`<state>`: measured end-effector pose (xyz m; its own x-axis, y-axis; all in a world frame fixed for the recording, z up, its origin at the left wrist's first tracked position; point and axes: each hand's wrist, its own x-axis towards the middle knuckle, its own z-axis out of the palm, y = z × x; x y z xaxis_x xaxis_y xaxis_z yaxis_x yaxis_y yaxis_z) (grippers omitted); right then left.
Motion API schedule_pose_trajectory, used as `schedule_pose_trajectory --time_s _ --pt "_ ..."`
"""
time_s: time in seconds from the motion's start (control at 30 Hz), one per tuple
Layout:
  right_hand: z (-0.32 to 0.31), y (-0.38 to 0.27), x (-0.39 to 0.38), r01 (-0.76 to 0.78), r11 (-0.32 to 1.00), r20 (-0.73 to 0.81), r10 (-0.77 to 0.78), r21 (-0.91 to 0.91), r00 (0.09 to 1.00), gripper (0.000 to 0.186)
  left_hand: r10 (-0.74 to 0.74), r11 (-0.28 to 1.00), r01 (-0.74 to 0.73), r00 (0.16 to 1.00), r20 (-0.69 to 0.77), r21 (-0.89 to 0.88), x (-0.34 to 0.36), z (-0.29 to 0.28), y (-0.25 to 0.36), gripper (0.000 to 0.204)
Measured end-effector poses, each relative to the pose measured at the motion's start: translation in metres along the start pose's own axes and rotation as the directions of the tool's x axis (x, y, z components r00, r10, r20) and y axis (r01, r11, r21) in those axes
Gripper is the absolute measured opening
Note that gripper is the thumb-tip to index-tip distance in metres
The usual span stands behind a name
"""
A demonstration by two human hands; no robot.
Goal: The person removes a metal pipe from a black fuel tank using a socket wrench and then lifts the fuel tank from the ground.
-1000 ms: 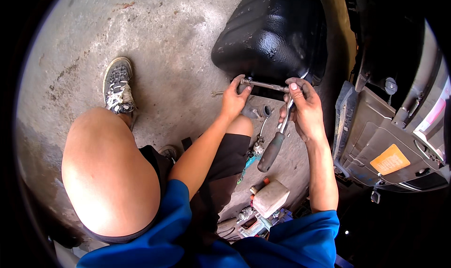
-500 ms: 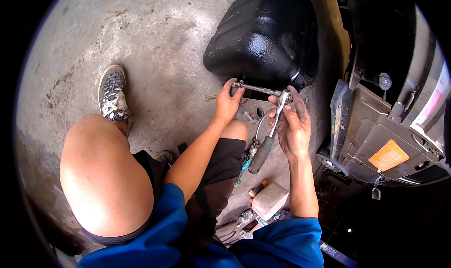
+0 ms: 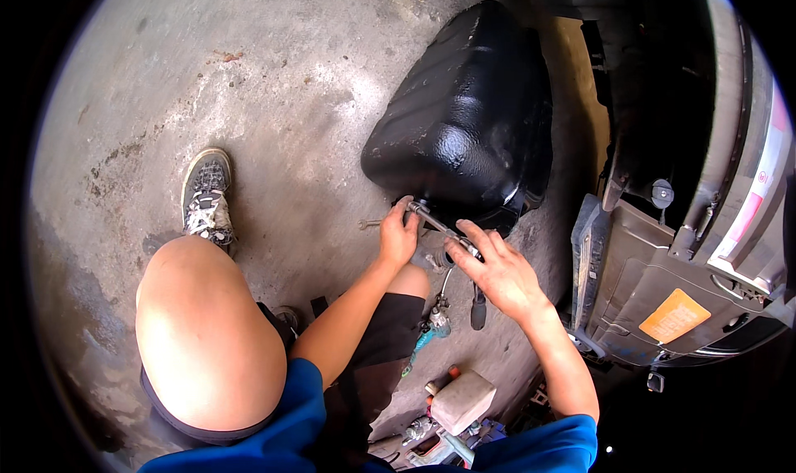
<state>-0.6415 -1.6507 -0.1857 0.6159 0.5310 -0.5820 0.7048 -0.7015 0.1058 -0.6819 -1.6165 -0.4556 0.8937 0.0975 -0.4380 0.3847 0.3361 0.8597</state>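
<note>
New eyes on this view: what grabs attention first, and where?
The big glossy black molded body on the concrete floor, upper middle. Just below it, the left hand pinches one end of a metal extension, with the right hand at the other. Far right, an orange label stands out on a vehicle panel.

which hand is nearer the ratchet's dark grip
Right. The right hand is at the ratchet end of the steel bar, close beside the dark grip; the left hand is farther left, at the bar's other end.
</note>
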Motion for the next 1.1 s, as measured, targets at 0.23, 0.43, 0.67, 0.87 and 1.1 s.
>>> schedule_pose_trajectory --time_s 0.23,0.43,0.67,0.87,1.1 --pt "0.008 -0.006 0.021 0.091 0.924 -0.131 -0.15 -0.372 0.98 0.036 0.04 0.996 -0.038 0.999 -0.024 0.078 -0.002 -0.003 0.009 0.037" --pt "-0.007 0.004 0.051 -0.197 0.978 -0.004 0.197 -0.074 0.98 0.027 0.013 0.995 -0.011 1.0 -0.012 0.098 -0.005 0.003 0.017 0.037" --pt "-0.031 0.006 0.073 -0.619 0.765 0.33 0.546 0.177 0.77 0.049 0.007 0.996 -0.007 1.0 0.008 0.094 -0.004 0.011 -0.011 0.042" --pt "-0.016 0.026 0.037 -0.466 0.87 0.315 0.402 0.163 0.86 0.041 -0.155 0.988 0.154 0.988 0.02 0.02 -0.01 0.015 0.0 0.051" --pt "-0.005 -0.002 0.02 0.234 0.817 0.115 -0.204 -0.528 0.972 0.042 -0.097 0.991 0.105 0.991 0.094 -0.084 -0.003 0.015 -0.015 0.058"
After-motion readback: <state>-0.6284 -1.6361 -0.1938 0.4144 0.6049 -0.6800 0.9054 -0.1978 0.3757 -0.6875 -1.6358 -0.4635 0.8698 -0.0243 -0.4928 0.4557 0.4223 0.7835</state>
